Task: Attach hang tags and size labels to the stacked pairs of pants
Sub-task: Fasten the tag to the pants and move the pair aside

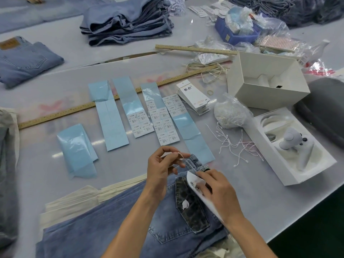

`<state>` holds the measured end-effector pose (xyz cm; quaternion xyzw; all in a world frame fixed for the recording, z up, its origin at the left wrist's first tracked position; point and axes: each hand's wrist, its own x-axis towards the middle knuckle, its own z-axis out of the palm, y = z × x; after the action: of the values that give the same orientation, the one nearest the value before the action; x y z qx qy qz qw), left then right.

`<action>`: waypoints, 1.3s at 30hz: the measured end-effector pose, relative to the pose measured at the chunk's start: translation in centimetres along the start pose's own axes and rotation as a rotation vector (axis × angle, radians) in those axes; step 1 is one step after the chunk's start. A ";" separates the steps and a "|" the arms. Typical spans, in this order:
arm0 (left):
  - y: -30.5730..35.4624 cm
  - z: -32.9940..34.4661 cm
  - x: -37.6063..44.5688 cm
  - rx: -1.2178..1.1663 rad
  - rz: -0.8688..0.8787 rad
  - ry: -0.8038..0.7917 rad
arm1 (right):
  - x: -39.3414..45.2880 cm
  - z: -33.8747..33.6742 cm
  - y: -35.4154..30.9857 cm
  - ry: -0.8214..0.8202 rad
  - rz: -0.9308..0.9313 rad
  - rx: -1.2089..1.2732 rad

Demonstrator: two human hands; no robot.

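Nearby, the left hand is pinching a thin pale looped string at the waistband of the blue denim pants lying at the near table edge, while the right hand is gripping a white paper hang tag against them; strips of white size labels are lying farther off

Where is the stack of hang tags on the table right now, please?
In the head view, the hang tags lie right of centre, between the label sheets and the open white box.
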<state>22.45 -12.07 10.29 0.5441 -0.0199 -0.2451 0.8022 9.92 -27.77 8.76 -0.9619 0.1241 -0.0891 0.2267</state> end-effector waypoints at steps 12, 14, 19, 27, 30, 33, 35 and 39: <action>-2.7 1.1 -0.4 0.671 -0.043 -0.145 | 0.1 1.4 -1.1 0.057 -0.050 -0.081; -3.3 1.2 -0.7 0.879 0.013 -0.206 | -0.2 1.3 -1.2 0.075 0.017 0.047; -3.4 1.7 -1.0 0.875 0.032 -0.240 | -1.0 0.6 -1.9 0.097 0.403 0.622; -3.0 1.5 -1.7 0.779 0.131 -0.260 | -1.3 0.4 -2.8 0.153 0.648 1.005; -2.6 1.5 -1.8 0.754 0.272 -0.165 | -1.2 0.1 -3.1 0.201 0.603 0.957; -1.9 1.7 -1.5 0.596 0.234 -0.131 | -1.0 -0.6 -3.0 0.201 0.508 0.877; -1.6 1.9 -1.4 0.478 0.163 -0.170 | -0.8 -1.1 -2.8 0.191 0.490 0.886; -1.7 2.0 -1.4 0.464 0.122 -0.161 | -0.4 -1.4 -2.6 0.219 0.531 0.953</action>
<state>20.04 -13.70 9.94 0.6903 -0.1723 -0.2276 0.6648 9.74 -25.97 11.09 -0.6738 0.3309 -0.1746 0.6372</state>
